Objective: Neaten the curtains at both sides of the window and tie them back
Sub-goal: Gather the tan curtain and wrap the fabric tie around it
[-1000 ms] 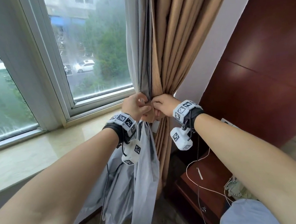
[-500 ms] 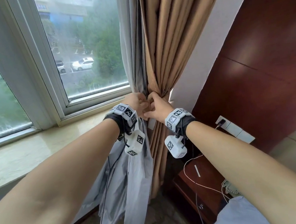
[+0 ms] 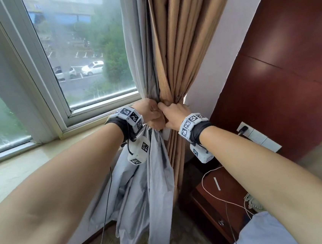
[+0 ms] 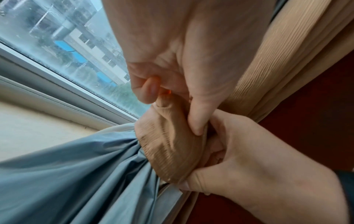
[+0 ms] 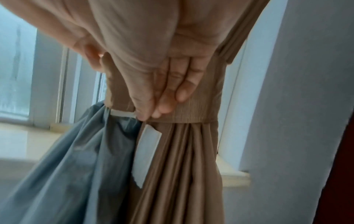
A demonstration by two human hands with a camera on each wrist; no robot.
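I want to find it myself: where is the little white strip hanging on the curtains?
Start at the window, then go right to the tan curtain bunched beside the grey lining. Just below the tan tieback band round the bunch hangs the white tab, the only stiff, flat white piece among the soft folds.

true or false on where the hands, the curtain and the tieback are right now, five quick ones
1. Both hands meet at the gathered waist of the curtain. True: the left hand and the right hand touch there.
2. The tan tieback band is wrapped round the curtain. True.
3. The curtain hangs at the left side of the window. False: the tan curtain hangs at the right side, by the white wall.
4. The grey lining lies flat on the sill. False: it hangs below the hands toward the floor.
5. The right hand is empty and away from the fabric. False: its fingers lie on the band.
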